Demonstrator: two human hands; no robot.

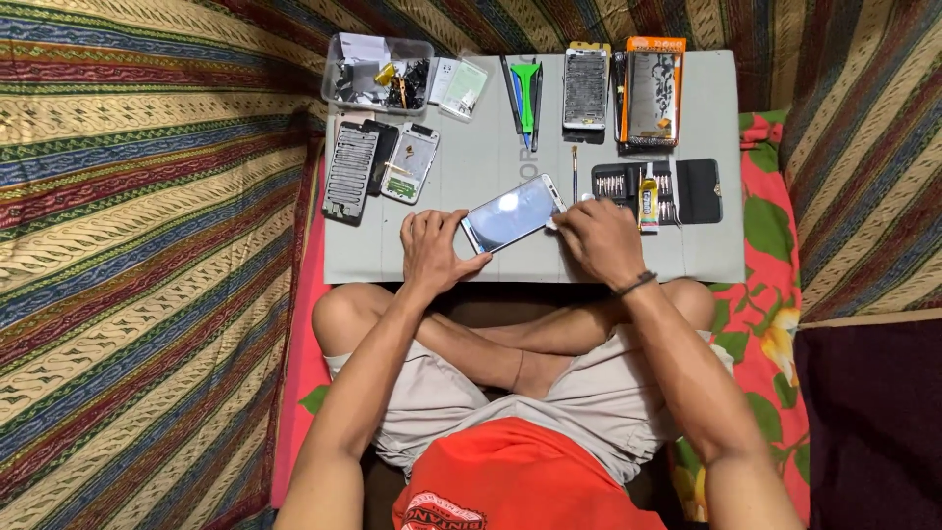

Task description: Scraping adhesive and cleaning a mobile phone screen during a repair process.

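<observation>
Your left hand (432,250) grips the lower-left end of the phone (512,213) at frame centre — its long axis climbs toward the upper right — where your right hand (601,240) pinches that corner, fingers closed.

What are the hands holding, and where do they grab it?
The left hand steadies the phone at its lower left end; the right hand touches its right end.

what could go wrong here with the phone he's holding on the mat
1. The glossy white-edged phone sits tilted, steadied only by the left hand; it may slip.
2. The right hand works at its corner; too much pressure might crack the glass.
3. The small yellow-labelled glue bottle stands close by, easily knocked over.
</observation>
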